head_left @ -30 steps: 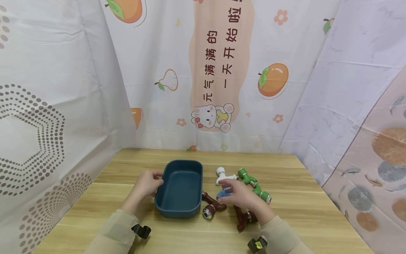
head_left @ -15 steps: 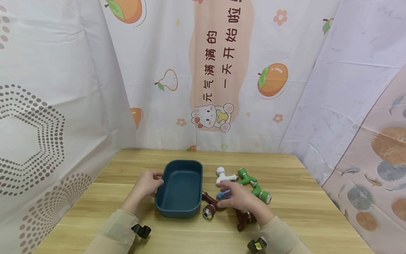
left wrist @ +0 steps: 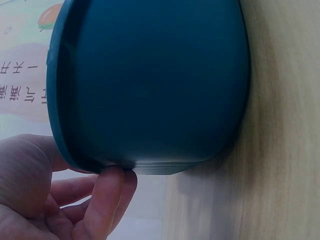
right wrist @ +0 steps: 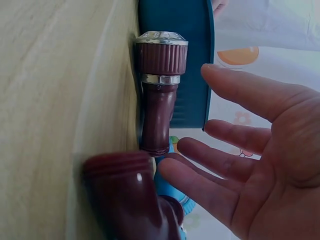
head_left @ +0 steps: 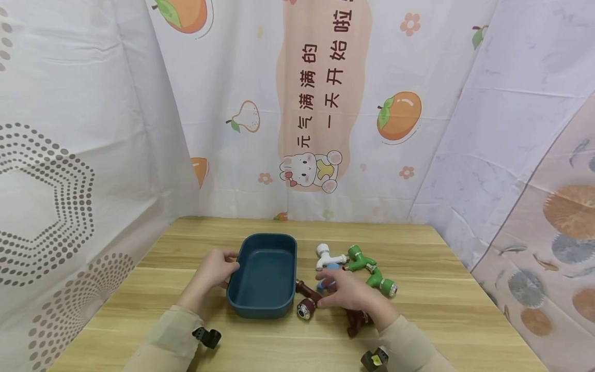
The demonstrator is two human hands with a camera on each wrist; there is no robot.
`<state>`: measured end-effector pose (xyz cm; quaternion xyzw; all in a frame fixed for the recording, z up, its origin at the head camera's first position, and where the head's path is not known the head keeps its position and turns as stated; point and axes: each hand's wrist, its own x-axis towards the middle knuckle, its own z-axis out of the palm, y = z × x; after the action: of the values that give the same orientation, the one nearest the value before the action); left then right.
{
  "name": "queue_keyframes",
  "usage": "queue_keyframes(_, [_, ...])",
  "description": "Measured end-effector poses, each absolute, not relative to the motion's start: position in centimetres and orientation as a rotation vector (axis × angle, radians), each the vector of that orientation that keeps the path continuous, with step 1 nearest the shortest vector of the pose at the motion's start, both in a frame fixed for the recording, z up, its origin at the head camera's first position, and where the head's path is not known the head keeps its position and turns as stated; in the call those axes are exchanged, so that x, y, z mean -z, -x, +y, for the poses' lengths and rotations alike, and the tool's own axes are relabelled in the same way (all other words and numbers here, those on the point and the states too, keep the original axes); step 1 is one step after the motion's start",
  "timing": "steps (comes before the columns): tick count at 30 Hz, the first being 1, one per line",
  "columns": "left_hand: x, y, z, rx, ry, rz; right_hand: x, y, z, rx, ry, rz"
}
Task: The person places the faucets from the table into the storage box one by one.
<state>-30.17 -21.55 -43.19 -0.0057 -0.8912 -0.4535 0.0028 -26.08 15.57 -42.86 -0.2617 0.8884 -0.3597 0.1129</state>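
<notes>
My left hand (head_left: 215, 268) pinches the left rim of a dark teal rectangular container (head_left: 262, 312), thumb and fingers at its edge. The container has nothing in it. Over a group of plastic faucets my right hand (head_left: 350, 294) hovers with fingers spread, holding nothing. Below and left of it lies a maroon faucet (head_left: 306, 309) with a silver-tipped knob, right beside the container. A second maroon faucet (head_left: 355, 324) lies nearer me, partly hidden by the hand. A blue faucet (right wrist: 172, 185) lies under the fingers, mostly covered in the head view.
Behind the right hand lie a white faucet (head_left: 325, 257) and two green faucets, one farther back (head_left: 358, 261) and one to the right (head_left: 386, 285). All rest on a wood-grain table (head_left: 260, 343). Printed curtains (head_left: 232, 175) hang around its back and sides.
My right hand has shifted slightly nearer me and its fingers have spread, uncovering more of the blue and green faucets. The left hand and the container stay in place.
</notes>
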Motion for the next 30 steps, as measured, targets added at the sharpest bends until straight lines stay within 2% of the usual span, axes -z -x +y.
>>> queue_keyframes(30, [42.8,29.9,-21.5,1.446,0.029,-2.805,43.9,26.2,14.3,0.895,0.796,2.688])
